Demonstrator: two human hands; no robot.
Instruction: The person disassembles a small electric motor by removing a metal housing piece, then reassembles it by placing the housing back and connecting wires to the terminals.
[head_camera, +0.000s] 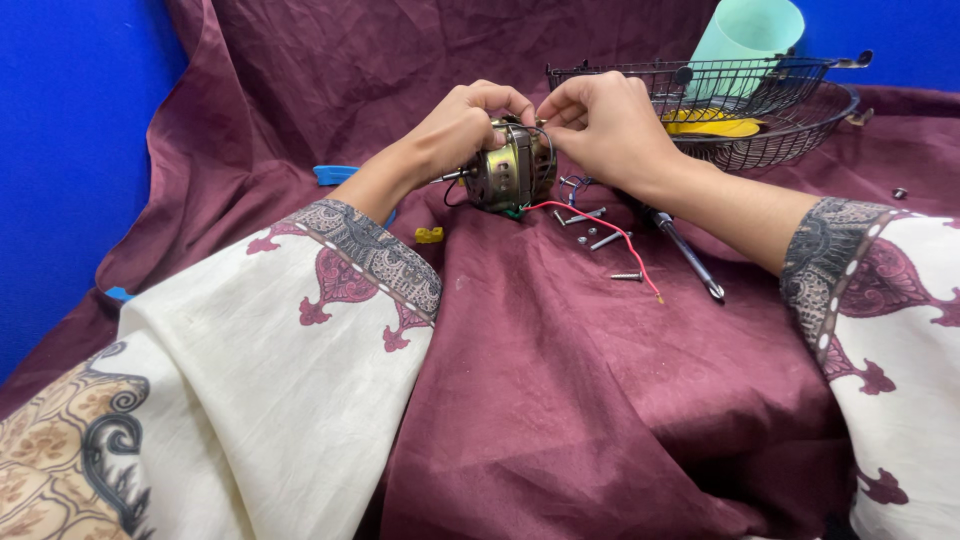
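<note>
A maroon cloth covers the work surface, with broad bare folds on the near side of the small brass-coloured motor. Behind and right of the motor sits a black wire basket, its rim just beside the right wrist. The left hand grasps the motor from the left, holding it upright on the cloth; the right hand pinches at its top edge. Right of the motor lie a screwdriver, a red wire and loose screws; a yellow piece lies to its left.
</note>
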